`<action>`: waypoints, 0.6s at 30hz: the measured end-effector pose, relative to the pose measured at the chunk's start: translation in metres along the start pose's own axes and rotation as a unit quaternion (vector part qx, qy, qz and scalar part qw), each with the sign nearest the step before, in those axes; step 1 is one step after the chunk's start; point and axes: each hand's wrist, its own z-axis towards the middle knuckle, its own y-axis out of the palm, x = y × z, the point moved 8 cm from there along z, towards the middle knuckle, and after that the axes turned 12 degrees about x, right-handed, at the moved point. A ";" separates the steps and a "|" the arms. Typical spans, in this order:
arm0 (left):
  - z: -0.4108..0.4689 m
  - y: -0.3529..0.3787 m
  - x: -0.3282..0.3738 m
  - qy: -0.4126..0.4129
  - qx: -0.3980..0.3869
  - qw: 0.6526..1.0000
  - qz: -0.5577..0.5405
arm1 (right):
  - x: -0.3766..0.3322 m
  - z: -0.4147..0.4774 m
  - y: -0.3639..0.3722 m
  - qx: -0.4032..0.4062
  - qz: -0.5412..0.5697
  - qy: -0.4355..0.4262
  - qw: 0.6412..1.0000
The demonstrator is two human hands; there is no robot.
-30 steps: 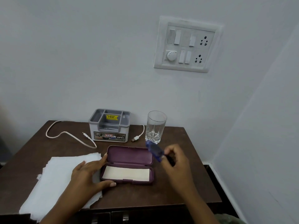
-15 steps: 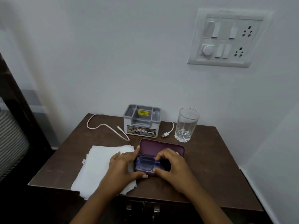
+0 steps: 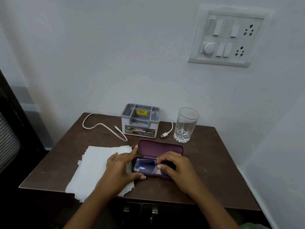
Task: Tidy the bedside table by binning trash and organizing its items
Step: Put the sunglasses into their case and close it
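Glasses [image 3: 146, 166] lengthwise in open case [image 3: 160, 148]

I see the bedside table [image 3: 214, 159] set against the wall, a switch panel [image 3: 229, 35] on the wall above its right side. At the back stands an organizer box [image 3: 140, 121], with a cable [image 3: 99, 126] running from its left, behind it, to its right. A glass [image 3: 185, 124] stands right of the box. In front lies an open glasses case [image 3: 160, 149] with glasses [image 3: 146, 166] in it, my left hand [image 3: 120, 166] at its left end, my right hand [image 3: 176, 167] over its right. A paper stack [image 3: 94, 169] lies left of the case.
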 end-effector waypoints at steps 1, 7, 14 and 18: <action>0.000 -0.001 0.000 0.000 0.000 1.000 -0.006 | 0.004 0.000 -0.009 0.047 0.036 0.026 0.998; 0.001 -0.001 0.001 -0.001 0.003 1.000 -0.027 | 0.058 -0.009 -0.057 0.258 0.169 0.254 0.917; 0.001 0.000 -0.001 -0.007 0.006 1.000 -0.030 | 0.055 -0.001 -0.028 0.098 0.269 0.348 0.893; 0.001 -0.001 -0.002 -0.022 0.009 0.999 -0.046 | 0.050 -0.003 -0.032 0.075 0.267 0.332 0.902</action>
